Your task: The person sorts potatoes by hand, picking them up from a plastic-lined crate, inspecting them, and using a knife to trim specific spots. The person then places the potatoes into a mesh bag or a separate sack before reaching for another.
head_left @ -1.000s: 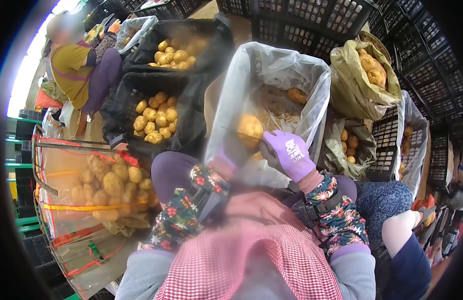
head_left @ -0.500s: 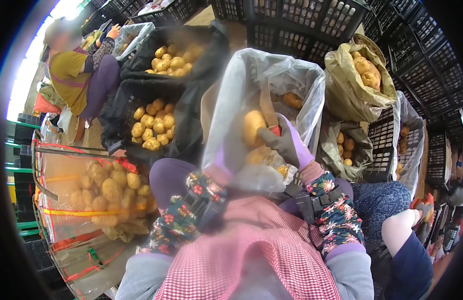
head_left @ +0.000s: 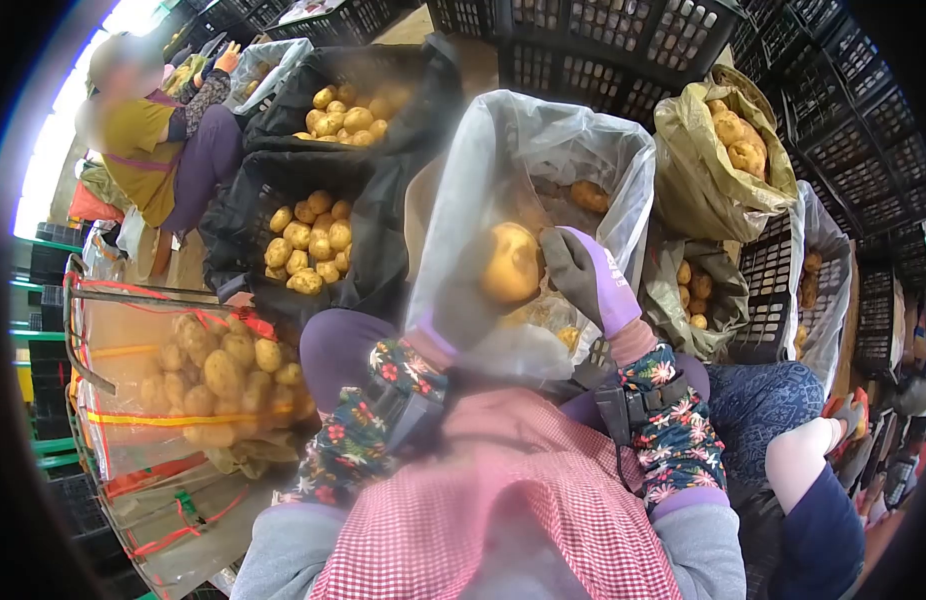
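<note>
My left hand (head_left: 461,305), in a dark-palmed glove and blurred by smudged optics, holds a large yellow potato (head_left: 513,262) over a crate lined with clear plastic (head_left: 595,138). Close to the potato's right side is my right hand (head_left: 581,272), in a grey and lilac glove. Its fingers are curled together; what they hold, if anything, is hidden. Inside the liner lies a brownish potato (head_left: 589,196) at the far right. More yellow pieces (head_left: 568,337) show low in the crate, partly covered by plastic.
To the left stand two black-lined crates of potatoes (head_left: 308,240) (head_left: 348,115) and a clear bag of potatoes (head_left: 225,372). Olive sacks of potatoes (head_left: 740,145) (head_left: 694,290) stand right. Black crates (head_left: 623,45) are stacked behind. A co-worker (head_left: 148,150) sits far left; another person's leg (head_left: 798,465) is at right.
My right hand has turned palm-side and lifted slightly. The brown strip with a red end seen by its fingers before no longer shows clearly. The potato has turned, showing a paler face.
</note>
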A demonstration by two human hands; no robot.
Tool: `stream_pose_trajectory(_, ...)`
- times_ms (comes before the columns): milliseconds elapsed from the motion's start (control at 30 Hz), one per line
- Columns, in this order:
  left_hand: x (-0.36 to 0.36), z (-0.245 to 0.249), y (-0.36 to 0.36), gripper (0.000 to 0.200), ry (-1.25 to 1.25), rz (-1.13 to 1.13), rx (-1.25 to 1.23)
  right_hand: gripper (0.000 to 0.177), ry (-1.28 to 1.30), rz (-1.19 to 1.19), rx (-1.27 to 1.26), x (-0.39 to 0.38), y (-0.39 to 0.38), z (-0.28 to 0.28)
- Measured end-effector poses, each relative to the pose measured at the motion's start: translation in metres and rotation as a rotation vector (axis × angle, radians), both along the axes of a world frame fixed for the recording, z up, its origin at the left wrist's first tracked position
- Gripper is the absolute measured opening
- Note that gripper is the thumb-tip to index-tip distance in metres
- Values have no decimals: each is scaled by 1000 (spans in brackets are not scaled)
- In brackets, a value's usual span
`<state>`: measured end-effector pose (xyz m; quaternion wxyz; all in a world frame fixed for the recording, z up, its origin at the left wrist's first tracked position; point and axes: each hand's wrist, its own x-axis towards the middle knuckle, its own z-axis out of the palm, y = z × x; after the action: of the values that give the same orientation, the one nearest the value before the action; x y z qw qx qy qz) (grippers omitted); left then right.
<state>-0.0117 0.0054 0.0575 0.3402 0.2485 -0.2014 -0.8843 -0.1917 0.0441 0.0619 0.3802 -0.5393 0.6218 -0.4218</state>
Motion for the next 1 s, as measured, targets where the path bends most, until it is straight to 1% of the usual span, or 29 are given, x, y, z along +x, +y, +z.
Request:
stream_pose_trajectory(33,0,-2,1,53,-36,-3,-35,33,97,-32,-61,-1,2,-1)
stream_pose_trajectory(133,2,-17,-1,51,4,21,-45,30,197,-55,-76,-6,4,-3)
stream_pose_trajectory(233,2,-13,-1,49,-5,101,-5,30,295,7,-88,-5,10,-4)
stream_pose_trajectory(300,6,-41,-4,47,-460,115,-519,30,296,-8,-117,1,10,2)
stream_pose_trajectory(333,10,-54,-5,46,-597,108,-698,30,295,-21,-132,5,10,3)
stream_pose_trajectory(367,12,-55,-5,45,-741,115,-870,30,308,-21,-104,8,11,1)
stream_pose_trajectory(400,14,-56,-3,44,-792,118,-962,30,322,-22,-77,10,12,-2)
stream_pose_trajectory(467,13,-58,-5,42,-862,120,-1037,30,341,-22,-55,10,11,-2)
stream_pose_trajectory(500,13,-64,-6,41,-886,117,-1015,30,342,-19,-57,9,11,0)
stream_pose_trajectory(533,13,-68,-2,40,-879,121,-1023,30,342,-12,-55,9,13,0)
stream_pose_trajectory(600,10,-58,9,38,-828,140,-1071,32,324,-48,-69,14,13,-6)
stream_pose_trajectory(667,4,-42,8,40,-528,145,-803,33,333,-41,-44,11,10,-3)
stream_pose_trajectory(733,5,-29,5,43,-43,106,-164,33,346,20,45,11,14,3)
stream_pose_trajectory(833,5,-33,5,48,-27,85,-121,39,287,32,89,9,12,-4)
stream_pose_trajectory(933,1,-38,5,50,29,117,9,53,308,95,193,15,11,20)
stream_pose_trajectory(1000,4,-43,6,50,-34,114,-29,59,295,82,263,18,11,27)
